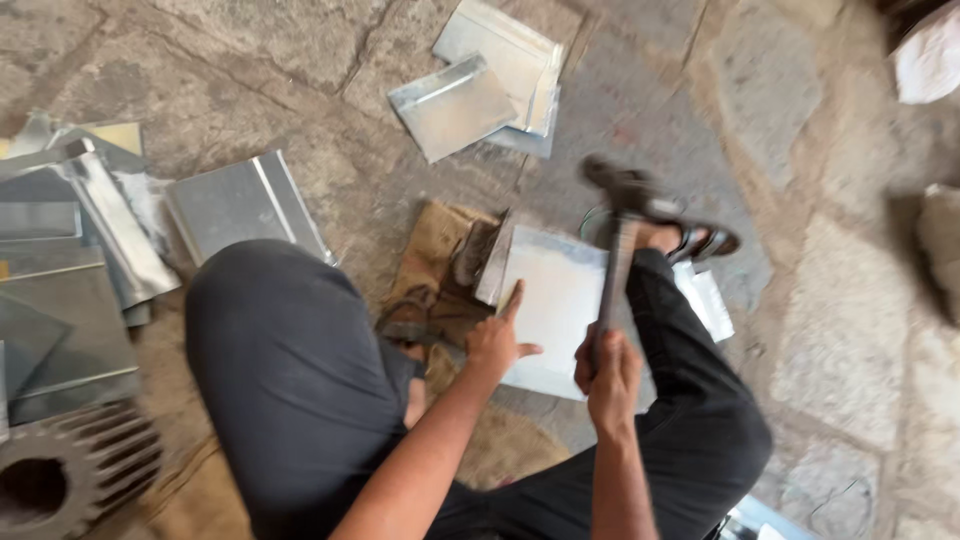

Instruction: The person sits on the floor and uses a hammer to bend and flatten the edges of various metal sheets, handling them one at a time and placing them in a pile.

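I sit cross-legged on the stone floor (820,300), metal sheets (90,250) stacked at my left. A flat metal sheet (550,300) lies between my knees, partly on a burlap sack (435,250). My left hand (497,340) presses it, fingers spread. My right hand (608,372) is clenched around a hammer (620,240), raised above the sheet.

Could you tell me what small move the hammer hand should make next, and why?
Probably bring the hammer down onto the left edge of the metal sheet. The right hand holds it raised above the sheet, while the left hand pins the sheet flat with fingers spread near that edge, so the strike should land clear of them.
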